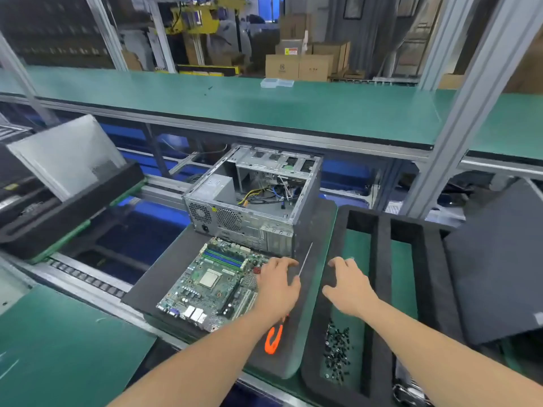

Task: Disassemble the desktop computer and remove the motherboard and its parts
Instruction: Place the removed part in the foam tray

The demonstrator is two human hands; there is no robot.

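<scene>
Over the right edge of the motherboard (pixel 211 286), holds the left hand (pixel 276 286) with fingers bent down toward the board. Cannot tell whether it grips anything: the screwdriver (pixel 305 259) runs under the palm, steel shaft poking out past the fingers, orange handle showing beneath the wrist. Spreads the right hand (pixel 349 284) wide, fingers relaxed and holding nothing, resting on the rim of the black foam tray (pixel 382 259).

Finds the motherboard already out of the computer case (pixel 252 227), flat on the black foam mat (pixel 164 277) just in front of it, component side up, CPU socket (pixel 210 279) near the middle. Shows the case open side up, rear panel toward the person, power supply (pixel 217 186) and loose cables (pixel 264 195) inside. Keeps a heap of small black screws (pixel 336 348) in the tray's near compartment.

Risks dragging the screwdriver tip across traces or socket if the board gets lifted with the tool under the hand. Risks flexing the board if raised by that one edge alone. Risks knocking it against the case close behind.

Seems to run its long axis from near left to far right: port edge facing the person, memory slots at the far end beside the case.
</scene>
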